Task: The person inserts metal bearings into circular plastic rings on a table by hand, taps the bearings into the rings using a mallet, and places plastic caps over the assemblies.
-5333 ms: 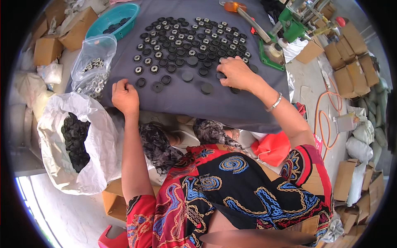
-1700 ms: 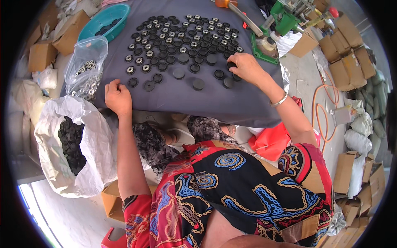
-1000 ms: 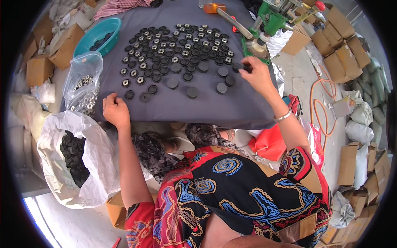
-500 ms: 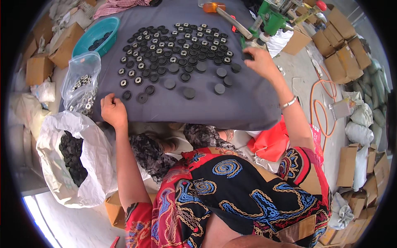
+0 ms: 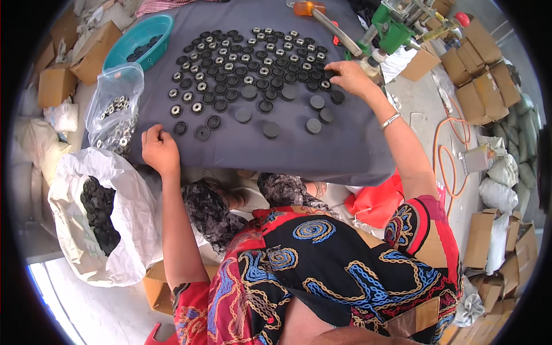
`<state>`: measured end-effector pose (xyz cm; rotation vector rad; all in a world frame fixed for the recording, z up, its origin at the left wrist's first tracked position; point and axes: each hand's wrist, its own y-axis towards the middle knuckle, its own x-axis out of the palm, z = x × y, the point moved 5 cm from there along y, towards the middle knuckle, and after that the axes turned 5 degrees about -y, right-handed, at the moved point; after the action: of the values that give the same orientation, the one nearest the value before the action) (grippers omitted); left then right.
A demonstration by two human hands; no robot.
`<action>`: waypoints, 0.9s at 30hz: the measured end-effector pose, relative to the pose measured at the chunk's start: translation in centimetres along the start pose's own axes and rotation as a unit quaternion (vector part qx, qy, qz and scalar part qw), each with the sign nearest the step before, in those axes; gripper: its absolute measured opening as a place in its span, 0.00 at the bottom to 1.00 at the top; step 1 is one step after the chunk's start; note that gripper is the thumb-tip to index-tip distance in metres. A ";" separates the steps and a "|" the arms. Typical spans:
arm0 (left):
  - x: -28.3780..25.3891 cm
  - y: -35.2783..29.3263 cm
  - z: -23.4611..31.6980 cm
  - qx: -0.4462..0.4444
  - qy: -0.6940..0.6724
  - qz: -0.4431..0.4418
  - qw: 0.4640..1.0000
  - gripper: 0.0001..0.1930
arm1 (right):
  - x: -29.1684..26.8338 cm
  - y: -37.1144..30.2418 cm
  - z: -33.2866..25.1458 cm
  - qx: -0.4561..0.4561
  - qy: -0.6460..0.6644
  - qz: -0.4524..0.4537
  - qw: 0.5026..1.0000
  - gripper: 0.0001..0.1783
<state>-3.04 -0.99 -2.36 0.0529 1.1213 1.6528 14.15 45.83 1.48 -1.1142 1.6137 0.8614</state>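
Note:
Rows of black round caps (image 5: 271, 129) cover the dark grey cloth (image 5: 230, 152) on the table, several with a silver metal ring (image 5: 197, 107) in the middle. At the right edge of these rows is my right hand (image 5: 352, 79), its fingers pinched at a black cap (image 5: 328, 75), which they partly hide. My left hand (image 5: 160, 150) rests at the table's front left edge, fingers curled. What it holds, if anything, is hidden. Nearest to it are a black cap (image 5: 180, 127) and a clear bag of metal rings (image 5: 118, 106).
A teal basin (image 5: 164, 43) with black pieces stands far left. A white sack (image 5: 135, 230) of black pieces is open at the left. Far right are an orange-headed hammer (image 5: 336, 31) and a green hand press (image 5: 386, 29). Cardboard boxes (image 5: 480, 92) and an orange hose (image 5: 440, 155) lie beyond.
My right hand has moved left, from beside the press to the right edge of the cap rows, with a dark piece at its fingertips. My left hand has barely moved. The view has shifted slightly.

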 end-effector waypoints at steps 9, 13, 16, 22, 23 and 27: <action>0.0 -0.1 -0.1 -0.005 0.016 -0.006 1.000 0.07 | -0.4 0.0 -1.4 0.008 -0.133 -0.006 0.991 0.20; 0.0 0.0 0.0 -0.007 0.015 0.001 1.000 0.07 | -0.8 0.3 -0.3 0.014 -0.176 0.000 0.984 0.19; -0.1 0.0 0.1 -0.011 0.009 0.002 1.000 0.07 | -1.2 0.2 -0.3 0.015 -0.176 0.001 0.984 0.17; -0.1 0.0 0.3 0.000 0.010 0.007 1.000 0.07 | -1.9 2.8 -2.4 0.019 -0.176 0.016 0.984 0.16; -0.1 -0.1 0.2 -0.006 0.009 0.003 1.000 0.07 | -1.5 3.2 -2.4 0.017 -0.176 0.017 0.984 0.16; -0.1 -0.2 0.1 -0.015 0.010 -0.001 1.000 0.07 | -0.1 4.3 -2.0 -0.013 -0.179 -0.006 0.984 0.14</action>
<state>-2.80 -0.97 -2.43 0.0146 1.1109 1.6709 9.47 45.47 2.34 -0.9228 1.3001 1.0130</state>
